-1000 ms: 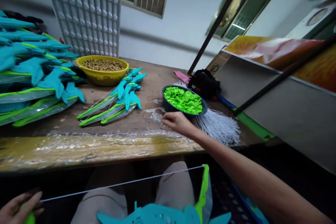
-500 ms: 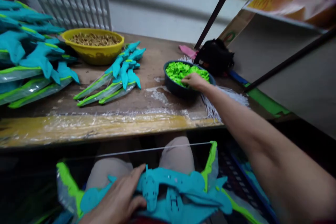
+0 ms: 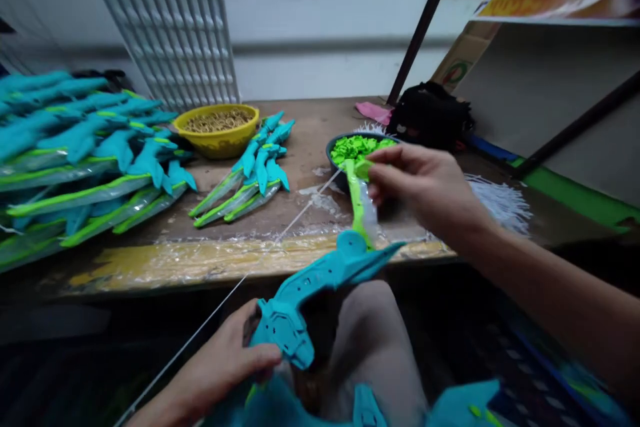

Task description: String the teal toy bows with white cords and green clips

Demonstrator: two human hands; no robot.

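Observation:
A teal plastic toy (image 3: pixel 320 273) with a green-edged wing (image 3: pixel 357 203) and a thin white string is raised over my lap. My left hand (image 3: pixel 233 353) grips its head end, thumb on top. My right hand (image 3: pixel 420 180) pinches a small bright green piece (image 3: pixel 363 169) at the tip of the wing. Just behind that hand is a dark bowl (image 3: pixel 343 177) full of green pieces (image 3: pixel 355 147). More teal parts (image 3: pixel 370 407) lie low in my lap.
Many teal toys (image 3: pixel 100 133) are stacked at the left, with several more (image 3: pixel 263 160) beside a yellow basin (image 3: pixel 220 140) of small brown pieces. A black bag (image 3: pixel 430 117), a pink cloth (image 3: pixel 375 112) and white strings (image 3: pixel 500 203) are at the right.
My right hand has come out of the bowl with a green piece and moved to the wing tip. My left hand has lifted and tilted the toy, its wing now at the table's edge.

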